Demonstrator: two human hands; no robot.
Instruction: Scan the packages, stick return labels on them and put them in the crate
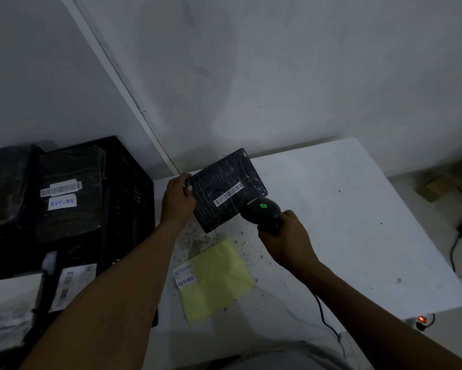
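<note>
Hands (177, 201) holding package (225, 189), scanner (263, 213), yellow sheet (216, 281) below, crate (128, 182) left

The scene was dim and bluish, the crate (123, 198) nearly lost in shadow, a green light glowed on the scanner (263, 213), and wide-angle distortion bent the edges.

We reach both forearms forward; our left hand (177, 200) grips a package (225, 189), our right hand (287, 236) clasps a scanner (263, 213).
</note>
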